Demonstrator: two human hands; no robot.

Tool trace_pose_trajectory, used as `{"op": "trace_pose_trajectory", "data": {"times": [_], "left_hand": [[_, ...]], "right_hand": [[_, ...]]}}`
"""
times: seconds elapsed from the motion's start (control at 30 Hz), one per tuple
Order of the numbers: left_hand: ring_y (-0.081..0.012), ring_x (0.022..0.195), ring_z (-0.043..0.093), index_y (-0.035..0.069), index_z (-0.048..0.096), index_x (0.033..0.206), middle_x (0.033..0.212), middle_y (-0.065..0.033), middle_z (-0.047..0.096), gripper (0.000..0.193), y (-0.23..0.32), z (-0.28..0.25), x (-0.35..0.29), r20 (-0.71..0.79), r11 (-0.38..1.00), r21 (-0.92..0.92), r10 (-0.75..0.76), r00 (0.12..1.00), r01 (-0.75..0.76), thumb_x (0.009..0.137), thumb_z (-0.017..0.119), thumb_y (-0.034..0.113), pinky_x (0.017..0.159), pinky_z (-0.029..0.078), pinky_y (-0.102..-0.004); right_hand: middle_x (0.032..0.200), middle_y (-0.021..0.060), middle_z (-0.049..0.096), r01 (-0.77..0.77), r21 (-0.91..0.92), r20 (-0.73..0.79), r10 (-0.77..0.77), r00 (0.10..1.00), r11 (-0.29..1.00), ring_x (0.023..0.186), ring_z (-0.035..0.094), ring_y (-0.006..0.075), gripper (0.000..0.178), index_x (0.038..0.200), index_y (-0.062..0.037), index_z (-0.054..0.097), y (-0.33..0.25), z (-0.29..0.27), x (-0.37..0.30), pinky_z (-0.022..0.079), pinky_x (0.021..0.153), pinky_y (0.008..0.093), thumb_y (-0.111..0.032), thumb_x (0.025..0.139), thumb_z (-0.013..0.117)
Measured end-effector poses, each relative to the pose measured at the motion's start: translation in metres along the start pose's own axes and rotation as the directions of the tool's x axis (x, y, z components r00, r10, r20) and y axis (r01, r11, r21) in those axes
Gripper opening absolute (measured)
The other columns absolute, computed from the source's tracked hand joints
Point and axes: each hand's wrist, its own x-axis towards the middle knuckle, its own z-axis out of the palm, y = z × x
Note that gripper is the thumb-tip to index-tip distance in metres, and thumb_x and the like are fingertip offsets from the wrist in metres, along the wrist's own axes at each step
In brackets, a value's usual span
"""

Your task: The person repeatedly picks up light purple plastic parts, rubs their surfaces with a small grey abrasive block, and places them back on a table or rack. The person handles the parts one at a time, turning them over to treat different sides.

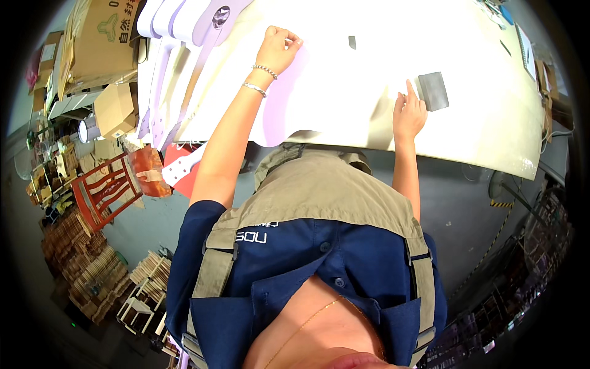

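Observation:
My left hand [279, 50] is over the far side of a lilac guitar-body-shaped piece [278, 117], which is largely washed out by glare. Its fingers are curled and pinched together; whatever may be between them does not show. To the right, my right hand [410, 114] has its index finger stretched out and the other fingers partly bent. Just beside that fingertip lies a dark grey rectangular sheet [434, 91], which looks like sandpaper. A small dark scrap [352, 42] rests on the table between the hands, farther away.
Several lilac guitars [206, 34] lie at the left end of the pale table [491, 132]. Cardboard boxes [98, 52] are stacked beyond it. A red wooden rack or chair [107, 190] stands on the floor at left, near stacked wooden parts [86, 264]. A notebook [526, 52] lies far right.

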Motion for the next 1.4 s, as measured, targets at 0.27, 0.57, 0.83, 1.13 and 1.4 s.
{"op": "trace_pose_trajectory", "data": {"times": [0.27, 0.57, 0.83, 1.13, 1.4], "left_hand": [[-0.0173, 0.071, 0.061, 0.002, 0.054, 0.100, 0.098, -0.0114, 0.050, 0.037, 0.011, -0.006, 0.005, -0.050, 0.983, 0.088, -0.155, 0.987, 0.159, 0.073, 0.068, 0.023, 0.070, 0.048, -0.0277], [-0.0080, 0.066, 0.051, -0.001, 0.057, 0.084, 0.077, -0.0048, 0.055, 0.015, 0.012, -0.057, -0.156, -0.280, 0.992, -0.129, -0.048, 0.959, 0.012, 0.085, 0.054, 0.013, 0.058, 0.041, -0.0214], [-0.0138, 0.069, 0.048, 0.011, 0.048, 0.107, 0.085, -0.0021, 0.051, 0.047, -0.076, -0.049, -0.244, 0.482, -0.441, -0.876, -0.769, 0.419, 0.198, 0.077, 0.060, 0.045, 0.063, 0.041, -0.0285], [-0.0201, 0.104, 0.047, 0.008, 0.043, 0.113, 0.114, -0.0050, 0.048, 0.039, -0.077, -0.036, -0.243, -0.030, -0.022, -0.993, -0.904, 0.426, -0.117, 0.082, 0.060, 0.024, 0.085, 0.041, -0.0380], [-0.0280, 0.104, 0.053, 0.000, 0.038, 0.115, 0.118, -0.0201, 0.047, 0.034, 0.021, -0.084, -0.236, -0.468, 0.416, -0.874, -0.582, 0.665, -0.251, 0.088, 0.050, 0.015, 0.085, 0.048, -0.0409]], "right_hand": [[0.084, 0.0065, 0.052, 0.023, 0.075, -0.062, -0.019, 0.998, 0.997, 0.075, 0.049, 0.0207, 0.034, 0.110, -0.0112, 0.057, -0.003, 0.000, 0.004, 0.040, 0.064, 0.0292, -0.016, 0.076, 0.062], [0.117, 0.0116, 0.050, -0.715, 0.697, 0.714, 0.032, 0.699, 0.050, 0.105, 0.047, 0.0205, 0.054, 0.119, -0.0018, 0.049, -0.057, 0.008, 0.013, 0.036, 0.090, 0.0308, -0.041, 0.093, 0.022], [0.130, 0.0150, 0.039, -0.768, 0.635, 0.743, -0.205, 0.637, -0.086, 0.124, 0.032, 0.0251, 0.074, 0.128, 0.0012, 0.036, -0.061, 0.004, 0.023, 0.023, 0.104, 0.0347, -0.052, 0.089, 0.003], [0.131, 0.0145, 0.037, -0.727, 0.676, 0.721, -0.094, 0.686, -0.125, 0.122, 0.033, 0.0243, 0.070, 0.129, 0.0009, 0.034, -0.070, 0.007, 0.006, 0.023, 0.103, 0.0338, -0.052, 0.090, 0.010], [0.121, 0.0127, 0.047, -0.706, 0.610, 0.772, 0.069, 0.632, -0.360, 0.113, 0.044, 0.0233, 0.072, 0.124, 0.0004, 0.038, -0.066, 0.010, -0.021, 0.034, 0.096, 0.0348, -0.057, 0.087, 0.014]]}}
